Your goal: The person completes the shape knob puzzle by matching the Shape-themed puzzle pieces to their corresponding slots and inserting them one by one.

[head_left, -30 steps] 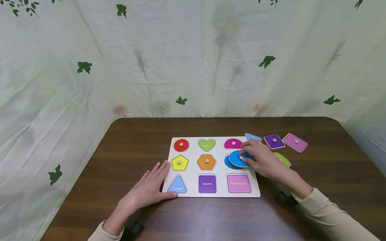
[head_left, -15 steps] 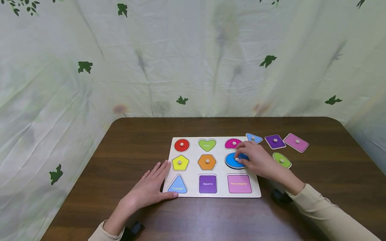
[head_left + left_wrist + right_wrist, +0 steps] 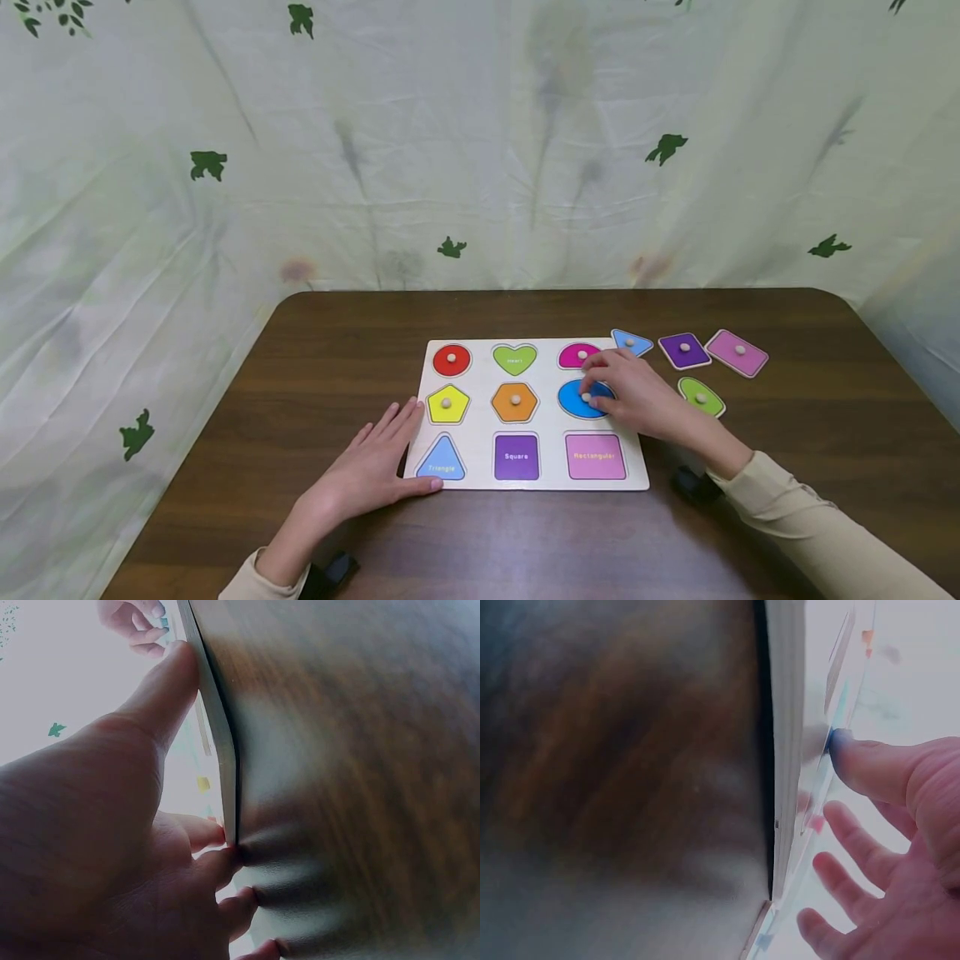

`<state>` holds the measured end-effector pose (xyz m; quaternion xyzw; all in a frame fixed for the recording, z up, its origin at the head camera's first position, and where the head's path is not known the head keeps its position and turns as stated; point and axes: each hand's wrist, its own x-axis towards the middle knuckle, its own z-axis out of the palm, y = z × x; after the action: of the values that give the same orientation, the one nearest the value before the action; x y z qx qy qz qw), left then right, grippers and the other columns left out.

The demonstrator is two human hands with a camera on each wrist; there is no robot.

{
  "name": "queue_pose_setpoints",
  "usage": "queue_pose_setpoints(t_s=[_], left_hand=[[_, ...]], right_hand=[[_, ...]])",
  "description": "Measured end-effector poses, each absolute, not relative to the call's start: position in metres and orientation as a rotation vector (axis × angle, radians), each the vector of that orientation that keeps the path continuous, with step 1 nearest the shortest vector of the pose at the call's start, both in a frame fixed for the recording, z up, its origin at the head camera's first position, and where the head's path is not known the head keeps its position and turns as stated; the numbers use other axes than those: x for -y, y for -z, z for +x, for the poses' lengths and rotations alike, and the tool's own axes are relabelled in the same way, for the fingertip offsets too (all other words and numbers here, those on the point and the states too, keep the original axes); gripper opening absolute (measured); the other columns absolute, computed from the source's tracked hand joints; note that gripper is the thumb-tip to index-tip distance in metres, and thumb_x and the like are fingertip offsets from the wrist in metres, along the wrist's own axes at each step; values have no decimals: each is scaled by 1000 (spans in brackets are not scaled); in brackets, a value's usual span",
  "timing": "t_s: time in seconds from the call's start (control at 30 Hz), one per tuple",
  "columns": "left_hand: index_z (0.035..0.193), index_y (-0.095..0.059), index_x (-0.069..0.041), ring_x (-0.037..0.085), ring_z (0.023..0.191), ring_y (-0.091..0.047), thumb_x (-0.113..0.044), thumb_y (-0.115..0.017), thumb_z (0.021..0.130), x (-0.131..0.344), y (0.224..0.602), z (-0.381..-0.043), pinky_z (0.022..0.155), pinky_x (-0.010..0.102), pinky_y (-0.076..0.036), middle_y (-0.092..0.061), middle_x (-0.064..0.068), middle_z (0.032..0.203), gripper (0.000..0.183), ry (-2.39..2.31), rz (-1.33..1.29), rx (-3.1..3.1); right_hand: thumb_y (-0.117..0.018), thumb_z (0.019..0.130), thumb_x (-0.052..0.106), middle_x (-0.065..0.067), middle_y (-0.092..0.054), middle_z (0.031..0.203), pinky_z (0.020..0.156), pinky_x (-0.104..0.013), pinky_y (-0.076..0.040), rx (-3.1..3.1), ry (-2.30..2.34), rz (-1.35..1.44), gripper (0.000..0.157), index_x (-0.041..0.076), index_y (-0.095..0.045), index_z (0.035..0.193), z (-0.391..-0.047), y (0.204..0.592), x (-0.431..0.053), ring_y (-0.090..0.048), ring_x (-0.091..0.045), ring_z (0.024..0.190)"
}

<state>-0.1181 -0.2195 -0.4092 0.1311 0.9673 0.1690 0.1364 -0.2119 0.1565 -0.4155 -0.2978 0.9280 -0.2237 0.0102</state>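
Blue oval [image 3: 573, 403] was lined up with its slot at 3 o'clock on the white board [image 3: 480, 454]; couldn't tell if fully seated; right hand [image 3: 637, 392] pinched its knob [image 3: 587, 397], thumb and index finger; left hand [image 3: 375, 468] gripped nothing, fingers spread at the board's 9 o'clock edge, thumb on the 8 o'clock corner; loose blue triangle [image 3: 624, 340], purple square [image 3: 675, 354], pink rectangle [image 3: 727, 347] lay toward 2 o'clock; green piece [image 3: 696, 390] at 3 o'clock, partly hidden by the right hand.
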Motion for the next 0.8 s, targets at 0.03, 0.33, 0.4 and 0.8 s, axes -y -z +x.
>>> queue_pose_setpoints(t_s=[0.03, 0.33, 0.4, 0.8], left_hand=[[158, -21, -10, 34, 149, -12, -70, -68, 77, 220, 409, -118, 114, 60, -16, -18, 8, 163, 111, -489, 381, -2801], [157, -22, -9, 34, 148, -13, -69, -68, 77, 219, 408, -117, 114, 60, -17, -19, 9, 163, 110, -481, 393, -2803], [157, -22, -9, 34, 148, -13, -68, -68, 77, 219, 407, -117, 114, 59, -17, -19, 9, 163, 110, -479, 391, -2801], [157, -21, -8, 34, 148, -13, -69, -67, 78, 220, 407, -117, 114, 59, -17, -18, 9, 163, 110, -485, 400, -2801]], right_hand=[[-81, 81, 12, -10, -62, 121, 109, -62, -26, -2895, 700, -929, 18, 19, -75, 96, -212, 416, -157, -48, -35, 122], [-77, 84, 7, -16, -59, 124, 104, -59, -36, -2917, 913, -889, 21, 11, -73, 104, -216, 411, -174, -44, -40, 127], [-76, 85, 6, -17, -57, 127, 98, -58, -43, -2936, 938, -846, 23, 10, -72, 107, -218, 409, -180, -42, -41, 128], [-75, 85, 1, -20, -56, 130, 97, -66, -33, -3050, 948, -788, 23, 4, -72, 107, -245, 400, -204, -37, -46, 125]])
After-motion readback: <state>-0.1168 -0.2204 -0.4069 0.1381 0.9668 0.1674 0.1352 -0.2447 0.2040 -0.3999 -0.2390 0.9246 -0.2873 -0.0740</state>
